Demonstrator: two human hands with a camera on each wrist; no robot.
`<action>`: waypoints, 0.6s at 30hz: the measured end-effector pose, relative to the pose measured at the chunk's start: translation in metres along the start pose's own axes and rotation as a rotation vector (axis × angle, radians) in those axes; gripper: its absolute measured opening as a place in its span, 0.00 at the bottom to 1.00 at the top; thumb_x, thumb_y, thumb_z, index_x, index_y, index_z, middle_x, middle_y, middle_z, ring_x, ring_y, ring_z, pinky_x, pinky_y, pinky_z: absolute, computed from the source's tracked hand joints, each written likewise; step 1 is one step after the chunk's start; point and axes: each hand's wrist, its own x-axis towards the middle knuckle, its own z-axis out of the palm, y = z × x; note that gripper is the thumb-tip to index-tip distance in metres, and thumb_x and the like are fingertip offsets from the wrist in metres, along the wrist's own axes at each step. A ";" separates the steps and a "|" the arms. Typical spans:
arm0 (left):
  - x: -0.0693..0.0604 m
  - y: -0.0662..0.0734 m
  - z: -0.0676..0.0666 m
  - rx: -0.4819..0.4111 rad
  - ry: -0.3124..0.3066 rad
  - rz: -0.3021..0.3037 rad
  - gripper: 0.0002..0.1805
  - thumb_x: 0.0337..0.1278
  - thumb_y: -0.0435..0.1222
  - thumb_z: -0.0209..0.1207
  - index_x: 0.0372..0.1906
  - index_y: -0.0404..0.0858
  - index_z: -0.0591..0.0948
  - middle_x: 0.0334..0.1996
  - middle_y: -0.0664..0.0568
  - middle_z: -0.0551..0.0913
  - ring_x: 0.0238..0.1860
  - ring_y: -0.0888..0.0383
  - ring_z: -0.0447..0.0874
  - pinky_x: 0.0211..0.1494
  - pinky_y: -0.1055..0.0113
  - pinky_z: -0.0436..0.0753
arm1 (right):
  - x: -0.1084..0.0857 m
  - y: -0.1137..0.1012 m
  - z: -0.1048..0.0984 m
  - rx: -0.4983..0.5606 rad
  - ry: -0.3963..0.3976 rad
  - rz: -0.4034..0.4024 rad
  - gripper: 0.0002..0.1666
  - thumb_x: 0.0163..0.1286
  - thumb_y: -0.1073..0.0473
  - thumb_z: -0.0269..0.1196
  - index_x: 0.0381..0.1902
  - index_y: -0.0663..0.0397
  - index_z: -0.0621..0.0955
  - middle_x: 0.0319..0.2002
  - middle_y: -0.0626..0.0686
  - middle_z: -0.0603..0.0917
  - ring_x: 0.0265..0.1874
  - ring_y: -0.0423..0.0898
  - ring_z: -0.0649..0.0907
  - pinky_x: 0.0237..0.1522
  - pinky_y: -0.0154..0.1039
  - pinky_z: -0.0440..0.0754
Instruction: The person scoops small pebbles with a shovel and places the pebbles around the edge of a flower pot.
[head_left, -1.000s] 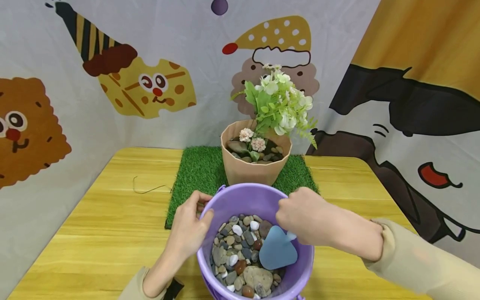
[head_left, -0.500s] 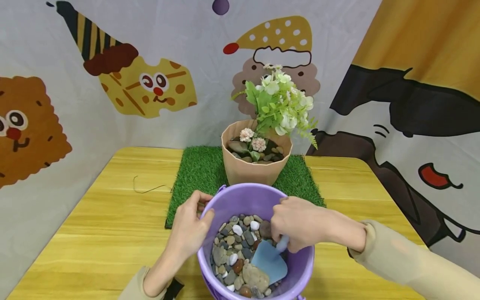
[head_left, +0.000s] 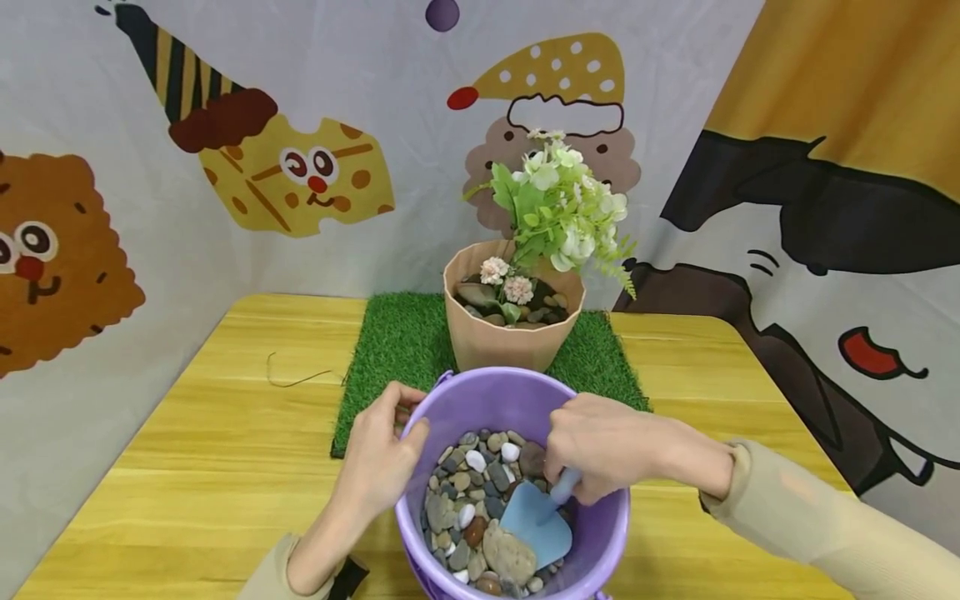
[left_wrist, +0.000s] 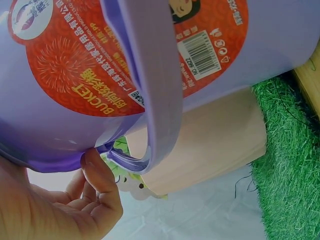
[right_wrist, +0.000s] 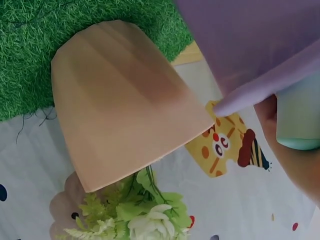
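A purple bucket (head_left: 498,402) stands at the front of the table, with several pebbles (head_left: 456,508) and a large tan stone (head_left: 508,553) in its bottom. My left hand (head_left: 378,454) grips its rim on the left, thumb over the edge; the left wrist view shows curled fingers (left_wrist: 102,182) beside the handle joint. Over the right side of the rim reaches my right hand (head_left: 607,450), holding a blue toy shovel (head_left: 534,523) by its handle. The blade lies on the pebbles beside the large stone. A pale handle end (right_wrist: 299,112) shows in the right wrist view.
Behind the bucket, a peach flowerpot (head_left: 510,346) with white flowers (head_left: 573,208) stands on a green turf mat (head_left: 405,333). A thin dark wire (head_left: 296,381) lies on the wooden table (head_left: 202,450) at left. A printed cloth (head_left: 315,50) hangs behind.
My right hand has lowered the shovel and shifted it left and toward me, blade now against the large stone. The large stone has moved slightly. My left hand stays on the rim.
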 end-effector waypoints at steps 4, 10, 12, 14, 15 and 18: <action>-0.001 0.000 0.000 0.001 0.004 0.012 0.13 0.53 0.29 0.56 0.45 0.36 0.78 0.35 0.47 0.83 0.33 0.59 0.79 0.36 0.71 0.80 | -0.002 0.003 0.001 0.076 0.060 -0.015 0.16 0.39 0.61 0.67 0.10 0.37 0.71 0.08 0.33 0.63 0.13 0.26 0.54 0.17 0.20 0.51; 0.000 0.000 -0.001 0.001 0.013 0.027 0.13 0.53 0.29 0.56 0.45 0.37 0.78 0.35 0.48 0.83 0.34 0.60 0.79 0.37 0.71 0.79 | 0.002 0.006 0.008 0.084 0.150 -0.071 0.12 0.41 0.61 0.68 0.16 0.34 0.78 0.13 0.32 0.72 0.15 0.24 0.61 0.20 0.17 0.56; 0.000 -0.001 -0.001 0.003 0.013 0.026 0.13 0.53 0.29 0.56 0.45 0.37 0.78 0.35 0.48 0.83 0.34 0.61 0.79 0.38 0.71 0.79 | 0.003 0.006 0.009 0.085 0.150 -0.059 0.11 0.41 0.60 0.68 0.18 0.34 0.80 0.15 0.32 0.74 0.16 0.24 0.64 0.21 0.17 0.60; 0.000 -0.001 -0.001 0.003 0.012 0.024 0.13 0.52 0.29 0.56 0.45 0.37 0.78 0.35 0.48 0.83 0.34 0.61 0.79 0.37 0.71 0.79 | 0.003 0.007 0.010 0.105 0.147 -0.043 0.11 0.43 0.59 0.69 0.22 0.33 0.83 0.17 0.32 0.77 0.18 0.24 0.68 0.23 0.18 0.65; 0.000 -0.001 0.000 0.003 0.013 0.023 0.13 0.53 0.29 0.56 0.45 0.37 0.78 0.35 0.49 0.83 0.34 0.61 0.79 0.38 0.71 0.79 | 0.003 0.008 0.010 0.122 0.147 -0.039 0.11 0.43 0.59 0.70 0.23 0.33 0.83 0.18 0.32 0.78 0.19 0.24 0.69 0.25 0.18 0.67; 0.000 0.000 0.000 0.003 0.013 0.023 0.13 0.52 0.29 0.56 0.45 0.37 0.78 0.35 0.48 0.84 0.34 0.61 0.79 0.38 0.70 0.80 | 0.002 0.011 0.010 0.169 0.167 -0.039 0.11 0.45 0.59 0.71 0.27 0.34 0.85 0.20 0.33 0.80 0.21 0.23 0.71 0.27 0.18 0.70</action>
